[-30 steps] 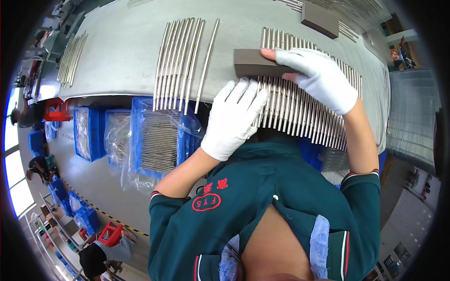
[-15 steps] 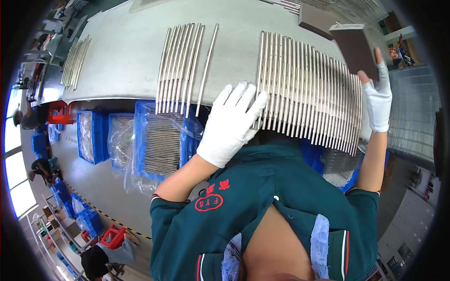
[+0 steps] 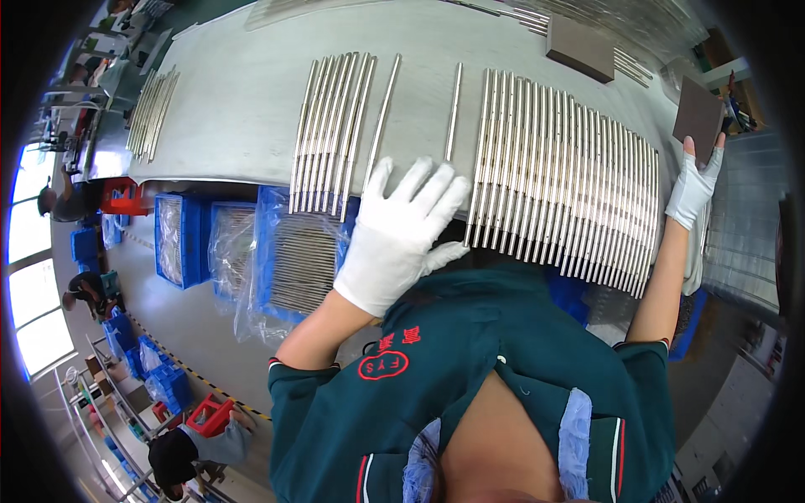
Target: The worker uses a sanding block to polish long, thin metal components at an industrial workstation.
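Observation:
My left hand (image 3: 402, 230), in a white glove, lies at the table's near edge with its fingers spread. Its fingertips cover the lower part of a single metal rod (image 3: 454, 109). To the right is a long row of silver metal rods (image 3: 562, 168), side by side with their near ends past the edge. Left of the hand, another lone rod (image 3: 384, 109) lies beside a smaller group of rods (image 3: 329, 134). My right hand (image 3: 696, 189), in a white glove with bare thumb and fingertip, grips a flat dark brown block (image 3: 698, 111) right of the row.
A second brown block (image 3: 580, 49) lies at the back of the table (image 3: 226, 109), near loose rods (image 3: 633, 67). More rods (image 3: 153, 113) lie far left. Blue crates (image 3: 264, 243) with plastic-wrapped rods stand below the near edge. Clear plastic trays (image 3: 742, 201) are stacked at right. People work at lower left.
One rod now lies apart from the left end of the long row. My left hand has moved left with fingers wider apart. The right hand has carried the block outward to the right.

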Demonstrator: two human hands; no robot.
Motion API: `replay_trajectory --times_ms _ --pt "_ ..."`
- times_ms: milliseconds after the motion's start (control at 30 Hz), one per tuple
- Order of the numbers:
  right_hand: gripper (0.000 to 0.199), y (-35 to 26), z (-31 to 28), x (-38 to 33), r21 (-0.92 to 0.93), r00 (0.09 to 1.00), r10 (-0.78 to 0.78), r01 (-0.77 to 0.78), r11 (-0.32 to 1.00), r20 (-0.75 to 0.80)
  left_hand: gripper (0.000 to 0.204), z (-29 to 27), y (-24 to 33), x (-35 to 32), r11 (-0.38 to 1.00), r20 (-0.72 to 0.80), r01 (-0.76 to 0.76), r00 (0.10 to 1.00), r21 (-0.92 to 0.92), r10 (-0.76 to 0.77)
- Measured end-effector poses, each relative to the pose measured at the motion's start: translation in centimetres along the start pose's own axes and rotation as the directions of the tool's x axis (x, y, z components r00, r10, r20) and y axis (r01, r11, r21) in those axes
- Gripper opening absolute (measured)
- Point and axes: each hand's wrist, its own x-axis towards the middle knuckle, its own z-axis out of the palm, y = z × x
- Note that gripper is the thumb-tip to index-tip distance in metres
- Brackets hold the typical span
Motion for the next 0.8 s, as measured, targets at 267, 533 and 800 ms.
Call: replay_trajectory --times_ms 267,533,800 --pt "0.071 0.0 -0.1 -0.3 -0.001 0.996 0.058 -0.058 0.998 0.066 0.083 0.3 -0.8 -0.3 0.998 -0.002 -0.01 1.0 0.055 0.01" --pt "0.07 0.3 -0.3 -0.1 -0.041 0.994 0.073 -0.069 0.997 0.086 0.094 -0.6 -2.1 -1.5 0.989 -0.082 0.073 0.995 0.129 -0.063" --pt "0.069 0.8 -0.3 -0.1 -0.005 0.991 0.074 -0.074 0.997 0.11 0.109 1.1 -2.5 0.5 0.986 -0.078 0.048 0.996 0.157 -0.036"
